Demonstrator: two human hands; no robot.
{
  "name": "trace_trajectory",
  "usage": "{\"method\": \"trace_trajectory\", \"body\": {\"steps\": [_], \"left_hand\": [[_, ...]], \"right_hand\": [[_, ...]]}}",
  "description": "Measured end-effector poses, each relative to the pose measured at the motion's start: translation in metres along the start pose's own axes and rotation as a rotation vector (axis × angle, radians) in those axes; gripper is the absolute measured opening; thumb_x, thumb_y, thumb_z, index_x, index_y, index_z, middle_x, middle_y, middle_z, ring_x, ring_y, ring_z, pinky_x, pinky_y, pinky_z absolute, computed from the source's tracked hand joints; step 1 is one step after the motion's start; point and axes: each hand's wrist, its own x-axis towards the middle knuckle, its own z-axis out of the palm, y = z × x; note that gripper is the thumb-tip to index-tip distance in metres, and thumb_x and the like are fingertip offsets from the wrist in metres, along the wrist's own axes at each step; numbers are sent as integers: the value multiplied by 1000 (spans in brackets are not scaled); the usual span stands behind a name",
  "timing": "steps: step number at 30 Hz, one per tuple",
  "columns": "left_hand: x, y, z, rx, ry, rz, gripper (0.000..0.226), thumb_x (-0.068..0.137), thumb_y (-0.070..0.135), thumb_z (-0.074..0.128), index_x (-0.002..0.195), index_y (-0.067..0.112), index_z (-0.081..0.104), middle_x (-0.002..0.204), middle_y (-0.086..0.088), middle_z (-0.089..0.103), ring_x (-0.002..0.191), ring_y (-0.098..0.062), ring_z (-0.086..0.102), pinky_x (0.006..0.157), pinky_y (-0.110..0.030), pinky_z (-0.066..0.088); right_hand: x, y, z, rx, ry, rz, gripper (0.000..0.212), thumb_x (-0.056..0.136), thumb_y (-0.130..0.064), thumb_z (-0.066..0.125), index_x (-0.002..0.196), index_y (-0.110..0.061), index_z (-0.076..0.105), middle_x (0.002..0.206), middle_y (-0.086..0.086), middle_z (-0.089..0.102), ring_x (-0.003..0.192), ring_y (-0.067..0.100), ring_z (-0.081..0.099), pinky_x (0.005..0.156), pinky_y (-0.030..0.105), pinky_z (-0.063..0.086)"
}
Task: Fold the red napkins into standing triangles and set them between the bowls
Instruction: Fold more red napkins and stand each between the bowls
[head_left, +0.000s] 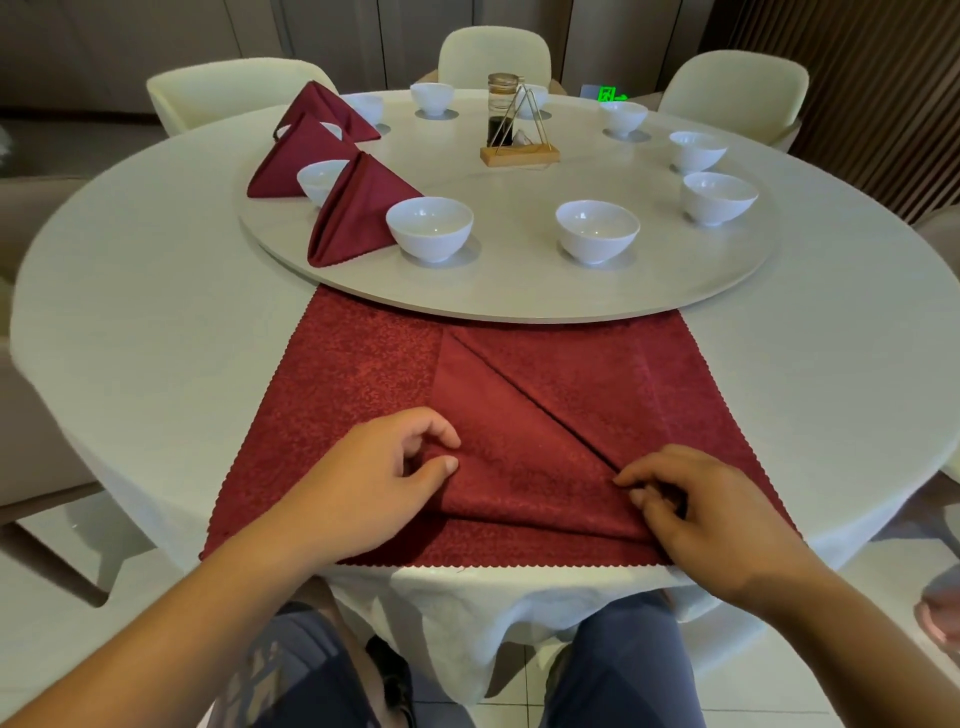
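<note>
Pinching the flat, triangular red napkin (498, 415) by its lower corners are left hand (382, 480) and right hand (711, 514).

Left hand (374, 483) and right hand (711, 514) pinch the red napkin (519, 452) at the table's (156, 338) near edge. Three folded napkins (358, 213) stand between bowls (430, 228).

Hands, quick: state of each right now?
Left hand: pinches the left edge of the folded red napkin.
Right hand: pinches the same napkin's right corner.
</note>
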Motion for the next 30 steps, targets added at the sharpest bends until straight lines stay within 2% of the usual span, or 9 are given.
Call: {"method": "trace_trajectory", "body": {"steps": [6, 14, 16, 18, 20, 22, 24, 28, 30], "left_hand": [[-18, -19, -21, 92, 159, -144, 9, 97, 32, 64, 96, 41, 64, 87, 10, 72, 86, -15, 66, 83, -39, 53], [-26, -18, -19, 203, 199, -184, 15, 95, 27, 66, 105, 39, 63, 72, 11, 61, 67, -6, 57, 58, -21, 41], [-24, -17, -19, 262, 154, -219, 22, 95, 26, 66, 113, 38, 62, 87, 18, 58, 85, -4, 59, 70, -24, 44], [-23, -12, -14, 412, 168, -245, 33, 93, 24, 65, 123, 33, 59, 114, 7, 55, 114, -22, 56, 90, -35, 47], [-24, 1, -5, 540, 257, -134, 43, 88, 18, 63, 130, 22, 60, 141, -14, 47, 134, -36, 43, 109, -49, 41], [-22, 22, 15, 521, 213, 17, 47, 90, 20, 53, 136, 19, 59, 157, -14, 37, 148, -35, 31, 122, -50, 26], [-15, 40, 49, 505, 118, 58, 48, 100, 29, 37, 145, 20, 50, 165, -9, 27, 155, -28, 18, 127, -42, 12], [3, 49, 104, 523, 52, -53, 65, 98, 42, 25, 141, 5, 58, 155, -22, 43, 148, -34, 37, 122, -49, 28], [5, 46, 112, 544, 52, -94, 76, 98, 48, 14, 151, 3, 43, 161, -24, 30, 153, -34, 24, 125, -52, 18]], "right_hand": [[23, -27, 25, -14, 0, -133, 20, 94, -17, 66, 103, -33, 73, 86, -18, 59, 90, 1, 54, 76, 6, 38], [31, -26, 33, -26, 15, -90, 21, 94, -20, 66, 104, -36, 73, 89, -18, 60, 88, -1, 55, 75, 8, 39], [29, -24, 33, -14, 5, -84, 22, 95, -19, 65, 106, -35, 73, 91, -18, 60, 91, -2, 54, 79, 6, 38], [27, -23, 34, -26, 18, -102, 22, 94, -18, 65, 107, -33, 74, 91, -19, 59, 93, 1, 54, 83, 6, 36], [25, -22, 38, -50, 47, -117, 22, 94, -15, 66, 107, -30, 74, 90, -19, 59, 92, 5, 54, 85, 9, 37], [24, -21, 41, -61, 85, -141, 22, 92, -12, 67, 105, -29, 74, 89, -17, 58, 90, 10, 55, 85, 13, 38], [24, -19, 44, -70, 111, -165, 23, 90, -8, 69, 103, -27, 74, 87, -13, 59, 87, 14, 56, 83, 21, 43], [24, -16, 44, -86, 103, -177, 21, 91, -12, 68, 103, -27, 73, 90, -12, 61, 88, 14, 56, 83, 24, 45], [24, -14, 45, -83, 112, -189, 20, 91, -11, 69, 103, -26, 73, 90, -11, 61, 88, 14, 56, 83, 23, 44]]}}
